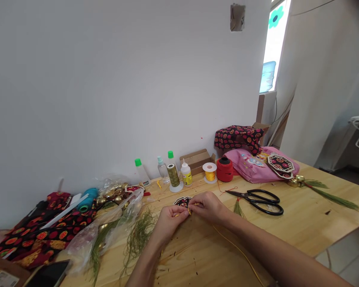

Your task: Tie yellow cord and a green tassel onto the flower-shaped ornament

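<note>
My left hand point(174, 217) and my right hand point(208, 205) meet over the wooden table, fingertips pinched close together. Between them is a small bit of yellow cord point(189, 211), gripped by both. A long length of the same cord point(233, 244) trails down under my right forearm toward the bottom edge. Just behind the fingers lies a dark patterned piece with a scalloped pale border point(182, 201), partly covered by the hands. Black-handled scissors point(255, 199) rest right of my right hand, beside a small green tassel point(238, 208).
Along the wall stand a yellow cord spool point(210, 173), red thread point(224, 170), green thread point(173, 175), a glue bottle point(186, 174) and a cardboard box point(197, 159). Left are loose green threads point(141, 231), a plastic bag point(86, 243) and patterned cloth point(48, 235). A pink bag point(245, 169) sits right.
</note>
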The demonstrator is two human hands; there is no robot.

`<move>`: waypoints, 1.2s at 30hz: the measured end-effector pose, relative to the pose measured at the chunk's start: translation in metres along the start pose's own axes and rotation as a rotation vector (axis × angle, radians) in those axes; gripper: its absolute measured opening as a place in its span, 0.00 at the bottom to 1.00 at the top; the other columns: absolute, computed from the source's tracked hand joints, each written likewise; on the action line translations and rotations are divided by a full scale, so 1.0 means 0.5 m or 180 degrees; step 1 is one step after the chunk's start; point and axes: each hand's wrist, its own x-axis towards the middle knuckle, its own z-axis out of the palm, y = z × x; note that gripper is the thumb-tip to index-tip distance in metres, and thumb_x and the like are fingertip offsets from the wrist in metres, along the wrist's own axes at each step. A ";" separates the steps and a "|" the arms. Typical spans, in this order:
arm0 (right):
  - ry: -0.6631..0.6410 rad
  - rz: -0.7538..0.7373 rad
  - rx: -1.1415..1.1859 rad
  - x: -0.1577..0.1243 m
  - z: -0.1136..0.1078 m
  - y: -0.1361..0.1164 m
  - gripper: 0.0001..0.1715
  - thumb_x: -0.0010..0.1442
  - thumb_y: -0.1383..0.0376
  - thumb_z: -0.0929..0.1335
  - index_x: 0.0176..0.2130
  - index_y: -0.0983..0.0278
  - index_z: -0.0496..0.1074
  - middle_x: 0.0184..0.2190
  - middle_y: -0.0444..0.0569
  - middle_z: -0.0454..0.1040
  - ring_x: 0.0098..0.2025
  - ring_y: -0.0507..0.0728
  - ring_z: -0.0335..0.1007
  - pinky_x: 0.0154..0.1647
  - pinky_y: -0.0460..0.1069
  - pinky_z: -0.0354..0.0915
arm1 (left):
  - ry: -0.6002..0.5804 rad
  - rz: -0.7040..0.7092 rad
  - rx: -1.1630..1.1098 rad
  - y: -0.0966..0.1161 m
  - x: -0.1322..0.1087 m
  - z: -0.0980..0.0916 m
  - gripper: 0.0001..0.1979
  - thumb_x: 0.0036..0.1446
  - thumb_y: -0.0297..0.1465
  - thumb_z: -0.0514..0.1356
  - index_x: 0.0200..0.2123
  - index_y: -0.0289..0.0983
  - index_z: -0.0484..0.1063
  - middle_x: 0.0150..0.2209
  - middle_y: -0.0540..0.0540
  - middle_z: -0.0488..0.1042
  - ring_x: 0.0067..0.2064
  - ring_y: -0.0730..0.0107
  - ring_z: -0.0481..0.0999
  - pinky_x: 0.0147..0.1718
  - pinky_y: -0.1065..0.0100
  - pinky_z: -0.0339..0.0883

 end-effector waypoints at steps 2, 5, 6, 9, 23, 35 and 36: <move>0.0021 -0.0005 -0.0023 0.000 -0.002 -0.001 0.11 0.52 0.68 0.62 0.29 0.65 0.74 0.22 0.46 0.73 0.21 0.48 0.61 0.21 0.41 0.50 | 0.0046 0.0010 0.0036 0.000 0.000 0.002 0.15 0.36 0.39 0.63 0.25 0.32 0.75 0.22 0.46 0.75 0.22 0.73 0.68 0.23 0.73 0.58; 0.0060 -0.0098 -0.0183 -0.002 -0.003 -0.007 0.11 0.52 0.68 0.62 0.27 0.65 0.74 0.21 0.47 0.73 0.21 0.49 0.61 0.21 0.42 0.49 | 0.0150 0.0067 0.0170 0.004 -0.002 0.007 0.13 0.37 0.37 0.63 0.23 0.32 0.75 0.20 0.48 0.73 0.21 0.74 0.67 0.22 0.74 0.57; 0.0066 -0.0162 -0.0265 -0.003 -0.004 -0.009 0.11 0.52 0.68 0.62 0.26 0.65 0.74 0.21 0.47 0.73 0.21 0.49 0.61 0.21 0.42 0.49 | 0.0185 0.0095 0.0235 0.005 -0.003 0.008 0.12 0.37 0.37 0.63 0.22 0.32 0.74 0.19 0.49 0.73 0.21 0.75 0.65 0.21 0.74 0.55; 0.0015 -0.0289 -0.0442 -0.005 -0.004 -0.013 0.11 0.50 0.70 0.63 0.24 0.65 0.73 0.21 0.48 0.73 0.23 0.50 0.62 0.22 0.43 0.49 | 0.0260 0.0192 0.0440 0.006 -0.006 0.012 0.11 0.38 0.36 0.62 0.19 0.32 0.74 0.17 0.51 0.70 0.19 0.77 0.62 0.18 0.76 0.52; -0.0360 0.1084 0.1963 0.005 -0.021 0.022 0.11 0.44 0.62 0.67 0.21 0.69 0.71 0.15 0.41 0.65 0.19 0.46 0.54 0.21 0.42 0.51 | 0.0462 0.0058 0.0395 -0.012 0.003 -0.005 0.15 0.36 0.39 0.63 0.25 0.31 0.75 0.17 0.48 0.73 0.18 0.74 0.66 0.17 0.75 0.54; -0.0781 0.1757 0.4264 0.005 -0.014 0.032 0.08 0.48 0.66 0.66 0.24 0.67 0.62 0.13 0.33 0.46 0.14 0.42 0.34 0.14 0.40 0.36 | 0.0482 0.0494 0.0780 0.002 -0.004 0.015 0.13 0.42 0.37 0.60 0.27 0.34 0.76 0.26 0.45 0.77 0.26 0.68 0.72 0.24 0.72 0.61; -0.0792 0.1802 0.4300 0.006 -0.013 0.036 0.08 0.48 0.66 0.66 0.24 0.67 0.61 0.12 0.32 0.45 0.13 0.43 0.33 0.14 0.41 0.34 | 0.0480 0.0546 0.0847 0.000 -0.004 0.015 0.13 0.42 0.37 0.59 0.28 0.34 0.77 0.27 0.44 0.77 0.27 0.67 0.72 0.25 0.72 0.61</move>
